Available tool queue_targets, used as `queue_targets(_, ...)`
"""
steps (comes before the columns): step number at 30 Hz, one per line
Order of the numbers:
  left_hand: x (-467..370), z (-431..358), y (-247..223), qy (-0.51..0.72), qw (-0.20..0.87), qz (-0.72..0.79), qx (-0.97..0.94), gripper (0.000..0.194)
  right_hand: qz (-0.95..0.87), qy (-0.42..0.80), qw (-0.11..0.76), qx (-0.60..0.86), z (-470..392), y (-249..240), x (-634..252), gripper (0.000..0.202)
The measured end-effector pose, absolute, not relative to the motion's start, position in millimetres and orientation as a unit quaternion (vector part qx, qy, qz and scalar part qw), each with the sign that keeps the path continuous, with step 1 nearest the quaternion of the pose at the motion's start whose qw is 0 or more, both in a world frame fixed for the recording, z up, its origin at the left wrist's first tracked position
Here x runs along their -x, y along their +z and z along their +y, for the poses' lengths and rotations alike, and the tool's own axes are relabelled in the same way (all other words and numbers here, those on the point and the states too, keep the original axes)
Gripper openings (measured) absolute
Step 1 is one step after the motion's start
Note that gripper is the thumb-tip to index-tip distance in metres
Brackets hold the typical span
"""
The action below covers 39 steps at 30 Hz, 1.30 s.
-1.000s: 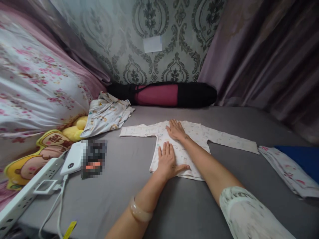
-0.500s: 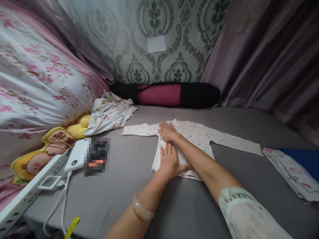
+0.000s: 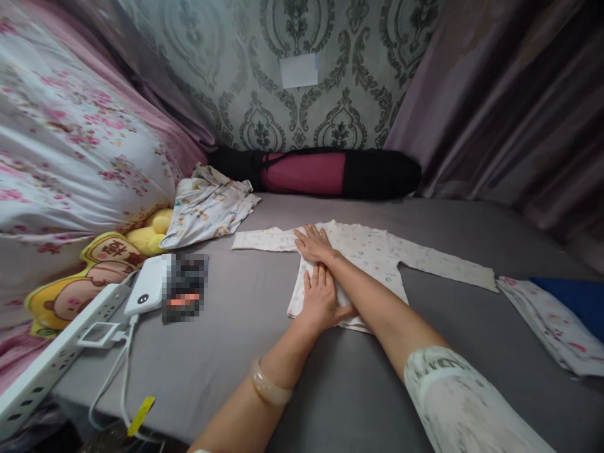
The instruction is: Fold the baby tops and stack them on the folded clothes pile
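A small white long-sleeved shirt point(image 3: 368, 251) with a fine print lies spread flat on the grey sheet, its sleeves stretched out to both sides. My left hand point(image 3: 321, 296) rests flat on the lower left part of its body, fingers spread and thumb out to the right. Just beyond it, my right hand point(image 3: 314, 243) presses on the shirt near the left sleeve's armpit, palm down with fingers apart. The right forearm crosses over the shirt and hides part of its middle and hem.
A black and pink long bag point(image 3: 304, 173) lies along the wall. Left are a crumpled printed cloth point(image 3: 207, 211), a yellow plush cushion point(image 3: 70, 296), a white power bank point(image 3: 148, 284) and a power strip point(image 3: 56, 358). Folded clothing point(image 3: 552, 324) and a blue item point(image 3: 573, 302) lie right.
My right hand has slid slightly left on the shirt, toward the left sleeve. My left hand stays nearly in place. The camera view has shifted a little.
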<state>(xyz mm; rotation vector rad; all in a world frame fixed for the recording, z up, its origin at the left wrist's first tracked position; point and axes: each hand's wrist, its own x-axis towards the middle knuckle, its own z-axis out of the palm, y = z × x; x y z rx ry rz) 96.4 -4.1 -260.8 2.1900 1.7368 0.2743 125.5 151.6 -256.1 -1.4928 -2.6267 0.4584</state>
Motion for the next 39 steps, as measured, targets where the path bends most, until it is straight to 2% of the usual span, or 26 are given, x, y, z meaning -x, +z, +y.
queue_targets(3,-98,-3,-261,0.130,0.161,0.622,-0.756,0.101,-0.846,0.196,0.063,0.491,157,-251,-134,0.058)
queue_targets(7,-96,2,-260,0.225,0.126,0.654,-0.711,0.046,-0.843,0.161,0.068,0.509,150,-257,-144,0.058)
queue_targets(9,-94,5,-259,0.272,0.117,0.677,-0.674,0.033,-0.844,0.133,0.064,0.515,142,-264,-144,0.057)
queue_targets(12,-90,8,-260,0.321,0.116,0.688,-0.640,0.031,-0.843,0.104,0.080,0.521,134,-268,-142,0.057)
queue_targets(17,-85,13,-265,0.356,0.119,0.681,-0.629,0.033,-0.853,0.170,0.090,0.485,134,-258,-156,0.059)
queue_targets(22,-79,19,-267,0.337,0.132,0.702,-0.614,0.026,-0.892,0.152,0.050,0.423,107,-258,-189,0.061)
queue_targets(27,-74,21,-265,0.327,0.147,0.710,-0.606,0.029,-0.915,0.145,0.042,0.374,47,-258,-211,0.062)
queue_targets(32,-72,20,-267,0.341,0.142,0.702,-0.609,0.031,-0.928,0.202,0.063,0.306,-13,-241,-224,0.062)
queue_targets(36,-70,20,-270,0.337,0.131,0.687,-0.630,0.031,-0.913,0.319,0.081,0.241,-37,-223,-239,0.051)
queue_targets(39,-74,17,-270,0.336,0.112,0.653,-0.670,0.031,-0.885,0.300,0.133,0.329,-33,-221,-256,0.051)
